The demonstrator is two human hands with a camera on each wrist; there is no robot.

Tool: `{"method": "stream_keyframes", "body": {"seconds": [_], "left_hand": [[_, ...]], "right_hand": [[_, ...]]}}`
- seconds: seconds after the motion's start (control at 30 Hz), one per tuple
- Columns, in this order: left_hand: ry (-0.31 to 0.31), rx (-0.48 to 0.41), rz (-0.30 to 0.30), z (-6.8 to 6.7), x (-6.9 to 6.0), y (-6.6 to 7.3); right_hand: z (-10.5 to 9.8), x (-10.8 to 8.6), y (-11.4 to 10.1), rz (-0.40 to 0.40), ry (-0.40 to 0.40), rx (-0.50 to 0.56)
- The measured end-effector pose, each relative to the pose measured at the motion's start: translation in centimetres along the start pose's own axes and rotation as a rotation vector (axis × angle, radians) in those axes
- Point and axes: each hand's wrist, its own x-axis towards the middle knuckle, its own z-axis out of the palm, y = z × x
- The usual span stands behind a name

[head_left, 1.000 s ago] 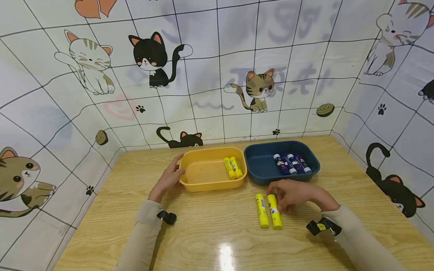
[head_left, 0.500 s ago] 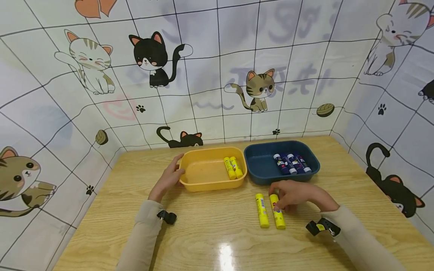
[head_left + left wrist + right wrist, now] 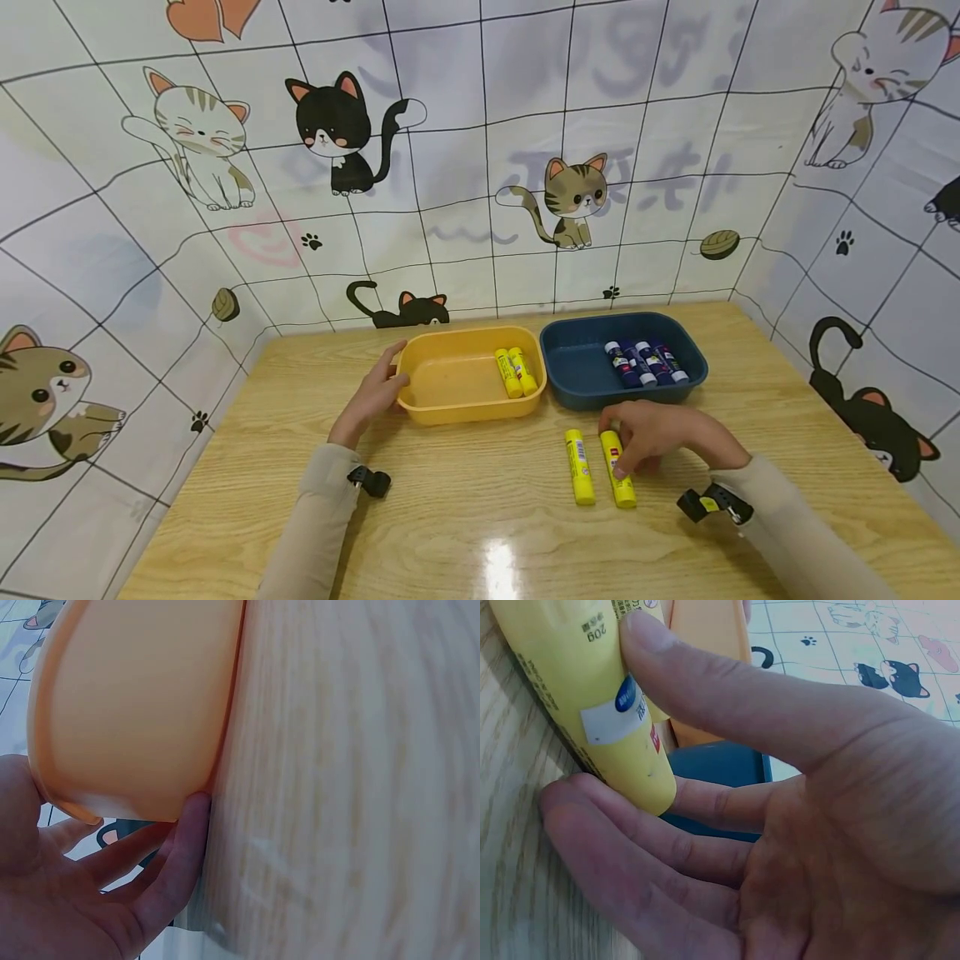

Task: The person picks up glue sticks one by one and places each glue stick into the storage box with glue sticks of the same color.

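Observation:
My left hand (image 3: 375, 392) holds the left end of the yellow tray (image 3: 468, 412). Its thumb is at the rim and its fingers lie against the outer wall, as the left wrist view shows. Two yellow glue sticks (image 3: 516, 372) lie in the tray's right side. On the table, my right hand (image 3: 656, 433) has its thumb on one side of a yellow glue stick (image 3: 625, 492) and curled fingers about its far end; the right wrist view shows this stick (image 3: 592, 697) close up. Another yellow glue stick (image 3: 579, 467) lies just left of it, apart.
A dark blue tray (image 3: 577, 379) stands against the yellow tray's right side. Several dark blue glue sticks (image 3: 647, 364) with white caps lie in its right part. Cat-patterned wall sheeting (image 3: 450, 167) borders the wooden table (image 3: 450, 517) at the back and sides.
The glue stick at my right hand has moved a little to the right, away from its neighbour, and its label has turned. My left hand and both trays have stayed put.

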Motion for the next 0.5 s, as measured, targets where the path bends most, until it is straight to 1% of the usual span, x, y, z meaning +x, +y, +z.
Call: {"method": "stream_keyframes", "body": {"seconds": [0.2,0.5], "left_hand": [[-0.007,-0.012,0.003,-0.04,-0.01,0.03],[-0.008,-0.007,0.007,-0.08,-0.09,0.07]], "right_hand": [[-0.04,0.09,0.05,-0.032,0.029,-0.012],[-0.01,0.03,-0.34,-0.07,0.073,-0.042]]}}
